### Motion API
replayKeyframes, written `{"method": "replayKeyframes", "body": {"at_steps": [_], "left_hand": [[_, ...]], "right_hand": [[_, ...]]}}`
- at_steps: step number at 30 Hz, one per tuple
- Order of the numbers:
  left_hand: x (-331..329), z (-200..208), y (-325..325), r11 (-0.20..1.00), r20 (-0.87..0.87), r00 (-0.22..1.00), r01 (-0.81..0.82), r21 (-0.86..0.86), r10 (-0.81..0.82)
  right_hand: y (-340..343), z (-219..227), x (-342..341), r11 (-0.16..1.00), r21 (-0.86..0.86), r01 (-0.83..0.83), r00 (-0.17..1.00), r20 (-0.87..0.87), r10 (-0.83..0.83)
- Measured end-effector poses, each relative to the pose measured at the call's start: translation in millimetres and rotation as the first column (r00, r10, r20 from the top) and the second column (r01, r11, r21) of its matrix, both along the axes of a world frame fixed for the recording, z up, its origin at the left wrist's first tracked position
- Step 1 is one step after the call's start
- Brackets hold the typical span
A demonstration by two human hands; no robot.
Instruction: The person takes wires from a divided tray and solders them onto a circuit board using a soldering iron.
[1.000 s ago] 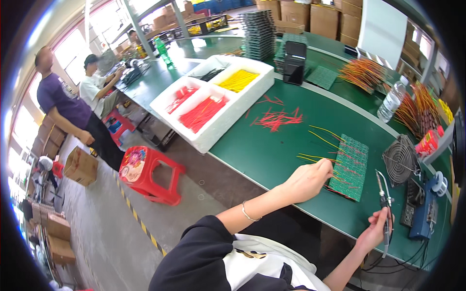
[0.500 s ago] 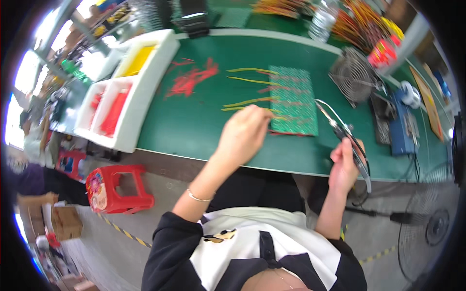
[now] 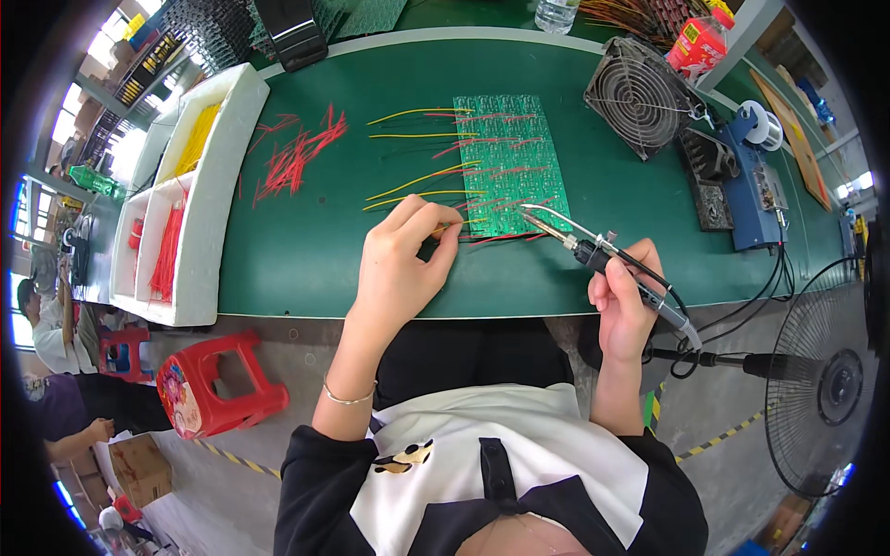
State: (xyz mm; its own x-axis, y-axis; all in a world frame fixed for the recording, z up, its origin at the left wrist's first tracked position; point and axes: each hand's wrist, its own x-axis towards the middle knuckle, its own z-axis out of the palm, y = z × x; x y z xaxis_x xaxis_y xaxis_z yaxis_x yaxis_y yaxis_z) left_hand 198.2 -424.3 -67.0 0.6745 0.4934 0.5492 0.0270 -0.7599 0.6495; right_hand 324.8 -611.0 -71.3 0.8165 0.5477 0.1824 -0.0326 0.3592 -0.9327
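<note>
A green circuit board panel (image 3: 549,148) lies on the green bench, with yellow wires (image 3: 422,135) and red wires running from it to the left. By its lower left corner my left hand (image 3: 399,259) is closed, thumb and fingertips pinching a yellow wire (image 3: 477,221) whose end lies over the board. My right hand (image 3: 626,301) grips a soldering iron (image 3: 591,255) with a thin curved feed tube alongside. The iron's tip points left, over the board's lower part. Whether it touches a joint I cannot tell.
Loose red wires (image 3: 301,157) lie left of the board. Beyond them stands a white foam tray (image 3: 243,120) of yellow and red wires. At the right are a metal-grilled fan (image 3: 635,97), a blue soldering station (image 3: 756,185) and a solder spool (image 3: 762,127). A red bottle (image 3: 700,46) stands behind.
My right hand has brought the soldering iron leftward, from beside the board to over its lower part. My left hand remains at the board's lower left edge. The whole view has shifted.
</note>
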Motion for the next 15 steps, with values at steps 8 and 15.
{"method": "replayKeyframes", "body": {"at_steps": [8, 15], "left_hand": [[-3.7, 9.5, 1.5, 0.992, -0.123, 0.992, 0.009, -0.126, -0.024], [-3.0, 7.2, 2.4, 0.993, -0.130, 0.990, 0.044, -0.110, -0.058]], "right_hand": [[2.8, 0.9, 0.0, 0.999, -0.038, -0.032, 0.999, -0.027, 0.031], [4.0, 1.5, 0.0, 0.993, -0.093, -0.070, 0.997, 0.029, 0.073]]}}
